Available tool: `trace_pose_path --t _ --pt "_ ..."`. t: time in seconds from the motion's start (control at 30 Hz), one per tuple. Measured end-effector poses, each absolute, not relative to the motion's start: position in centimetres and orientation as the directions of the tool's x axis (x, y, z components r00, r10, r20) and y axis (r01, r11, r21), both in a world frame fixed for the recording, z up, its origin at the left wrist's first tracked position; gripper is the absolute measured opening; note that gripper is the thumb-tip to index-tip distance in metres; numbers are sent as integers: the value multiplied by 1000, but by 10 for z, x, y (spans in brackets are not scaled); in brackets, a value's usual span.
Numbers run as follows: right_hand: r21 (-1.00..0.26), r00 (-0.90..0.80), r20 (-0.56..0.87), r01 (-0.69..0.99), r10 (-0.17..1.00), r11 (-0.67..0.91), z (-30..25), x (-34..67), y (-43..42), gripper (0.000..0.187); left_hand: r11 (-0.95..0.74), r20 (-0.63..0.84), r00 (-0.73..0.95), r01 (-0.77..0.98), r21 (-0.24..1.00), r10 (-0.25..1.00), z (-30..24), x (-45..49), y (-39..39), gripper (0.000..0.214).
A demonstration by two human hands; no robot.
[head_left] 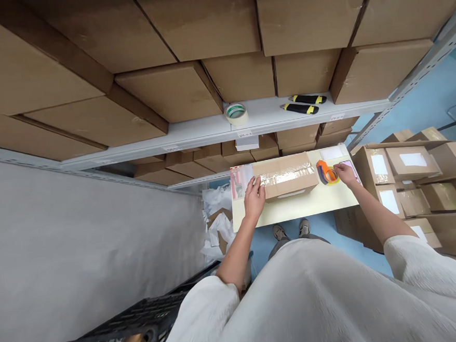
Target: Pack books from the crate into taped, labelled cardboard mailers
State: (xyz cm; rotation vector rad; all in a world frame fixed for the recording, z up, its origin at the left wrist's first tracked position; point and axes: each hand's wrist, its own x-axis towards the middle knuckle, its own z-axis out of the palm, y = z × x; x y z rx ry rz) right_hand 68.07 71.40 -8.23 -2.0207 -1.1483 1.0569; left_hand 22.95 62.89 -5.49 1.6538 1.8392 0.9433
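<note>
A small cardboard box [289, 184] with clear tape along its top lies on a pale yellow table [312, 204]. My left hand [254, 196] rests against the box's left end, fingers curled onto it. To the right of the box my right hand [345, 173] grips an orange tape dispenser [325, 173] standing on the table. A striped packet [239, 180] lies beside my left hand.
A white shelf [209, 128] above holds a tape roll [235, 113] and two black-and-yellow utility knives [305, 103]. Stacked cardboard boxes fill the shelves and stand at the right [408, 179]. Crumpled white paper [215, 218] lies left of the table. A black crate [137, 323] sits bottom left.
</note>
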Motion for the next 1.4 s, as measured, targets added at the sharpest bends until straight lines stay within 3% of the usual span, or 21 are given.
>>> trace_pose_path --t 0.23,0.43,0.67,0.9,0.97,1.03,1.1,1.17,1.3,1.4 --pt "-517 216 -428 738 878 -434 -113 657 704 31 25 90 -141 655 755 986 -55 228 630 54" --pt "-318 229 -492 851 840 -418 -144 637 712 35 44 87 -163 664 746 983 -53 230 630 55" --pt "-353 225 -395 858 891 -374 -158 640 715 30 56 85 -179 661 748 980 -53 231 630 53" --pt "-299 249 -449 863 858 -406 -114 653 709 29 39 96 -171 650 759 981 -54 230 632 55" --pt "-346 255 -442 836 860 -426 -93 663 709 27 37 94 -169 643 765 981 -55 229 633 55" --pt "-501 211 -441 749 872 -434 -67 675 709 27 37 92 -169 635 771 981 -57 229 633 55" --pt "-735 52 -433 557 900 -386 -36 685 711 35 39 91 -174 629 777 981 -58 229 634 55" --pt "-874 -125 -392 361 911 -326 1 692 715 44 37 94 -176 622 783 980 -58 230 635 55" --pt "-937 -321 -295 281 900 -207 75 683 728 52 16 114 -176 605 796 978 -59 232 638 55" --pt "-944 -475 -305 267 825 -195 114 659 738 59 14 113 -179 590 808 977 -59 233 639 55"
